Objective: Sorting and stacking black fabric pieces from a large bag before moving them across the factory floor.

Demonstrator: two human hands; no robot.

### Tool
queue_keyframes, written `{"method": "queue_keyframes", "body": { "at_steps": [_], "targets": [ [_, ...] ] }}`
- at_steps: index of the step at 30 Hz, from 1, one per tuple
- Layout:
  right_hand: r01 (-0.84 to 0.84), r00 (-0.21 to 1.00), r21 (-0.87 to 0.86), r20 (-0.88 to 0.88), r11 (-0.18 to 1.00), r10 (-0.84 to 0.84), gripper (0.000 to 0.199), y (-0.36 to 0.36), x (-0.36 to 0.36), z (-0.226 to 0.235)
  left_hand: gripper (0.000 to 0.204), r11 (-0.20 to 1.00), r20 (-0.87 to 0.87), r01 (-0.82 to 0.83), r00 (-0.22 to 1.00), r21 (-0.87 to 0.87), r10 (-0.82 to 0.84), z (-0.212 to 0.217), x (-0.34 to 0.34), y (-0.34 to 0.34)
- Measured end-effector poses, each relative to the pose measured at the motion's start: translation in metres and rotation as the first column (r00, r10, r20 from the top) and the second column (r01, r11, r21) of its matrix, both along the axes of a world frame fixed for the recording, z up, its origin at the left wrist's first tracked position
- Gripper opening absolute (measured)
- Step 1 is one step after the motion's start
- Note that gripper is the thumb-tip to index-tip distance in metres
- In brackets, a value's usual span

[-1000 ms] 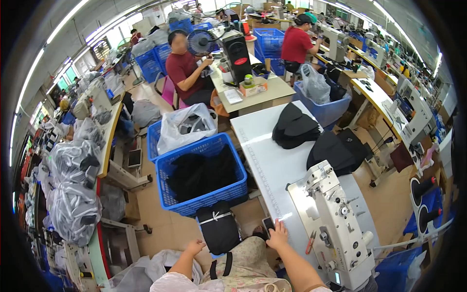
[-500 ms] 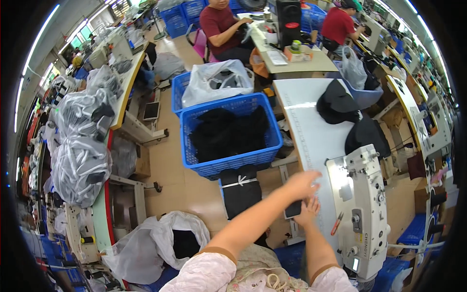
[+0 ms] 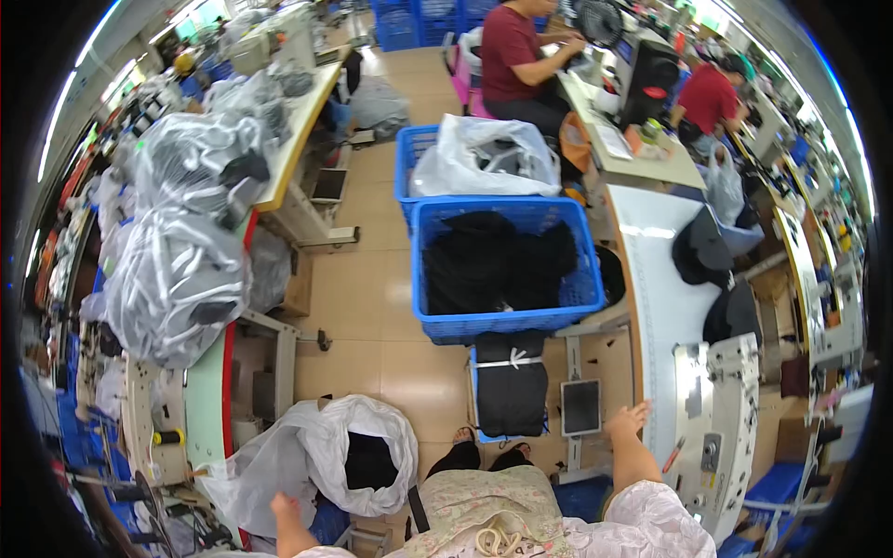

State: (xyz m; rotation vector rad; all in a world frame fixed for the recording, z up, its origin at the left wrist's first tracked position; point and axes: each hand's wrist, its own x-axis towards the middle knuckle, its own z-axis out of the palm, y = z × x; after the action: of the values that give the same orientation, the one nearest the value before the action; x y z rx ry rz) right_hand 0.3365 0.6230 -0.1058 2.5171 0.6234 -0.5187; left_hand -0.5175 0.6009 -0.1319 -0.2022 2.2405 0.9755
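Observation:
At the table's near-left edge, my right hand (image 3: 628, 420) rests with its fingers stretched out, holding nothing. The white tabletop (image 3: 646, 288) carries a pale sewing machine (image 3: 730, 437) and a small red-handled tool (image 3: 674, 454) beside it. Low on the left is my left hand (image 3: 286, 509), next to a white plastic bag (image 3: 400, 465) with black material inside; its fingers are too blurred and foreshortened to make out. In front of my feet lies a black fabric bundle (image 3: 512, 386) tied with a white strip. Black caps (image 3: 704, 246) sit on the tabletop's far right.
A blue crate (image 3: 507, 325) of black fabric stands ahead, with another blue crate (image 3: 405, 177) behind it bearing a white bag. Clear bags (image 3: 177, 279) are heaped on the left bench. Under the table is a foot pedal (image 3: 581, 407). A person in red (image 3: 512, 56) sits beyond.
My hands, close together at the table edge before, are now apart. My left hand has swung down to the left; the right stays at the edge. My body has straightened and the view has shifted.

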Motion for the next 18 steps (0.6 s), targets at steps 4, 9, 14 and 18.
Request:
{"method": "queue_keyframes", "body": {
  "at_steps": [4,9,14,18],
  "targets": [
    [0.125,0.992,-0.194,0.002,0.973,-0.127,0.060,0.045,-0.017,0.003,0.013,0.944,-0.295,0.315,0.897,-0.099,-0.330,0.029,-0.020,-0.065],
    [-0.281,0.771,-0.025,-0.600,0.959,0.210,0.042,0.082,-0.041,-0.068,0.019,0.895,0.307,0.447,0.853,-0.012,-0.422,-0.014,0.132,-0.099],
    [-0.171,0.224,0.519,-0.807,0.838,0.546,0.026,0.104,-0.228,-0.123,0.041,0.144,0.155,0.984,0.159,-0.108,-0.975,0.014,0.244,-0.113],
    [-0.598,0.065,0.348,-0.877,0.722,0.476,0.032,0.122,-0.338,-0.058,0.038,0.534,0.149,0.832,0.553,-0.149,-0.820,0.026,0.231,-0.163]
  ]
}}
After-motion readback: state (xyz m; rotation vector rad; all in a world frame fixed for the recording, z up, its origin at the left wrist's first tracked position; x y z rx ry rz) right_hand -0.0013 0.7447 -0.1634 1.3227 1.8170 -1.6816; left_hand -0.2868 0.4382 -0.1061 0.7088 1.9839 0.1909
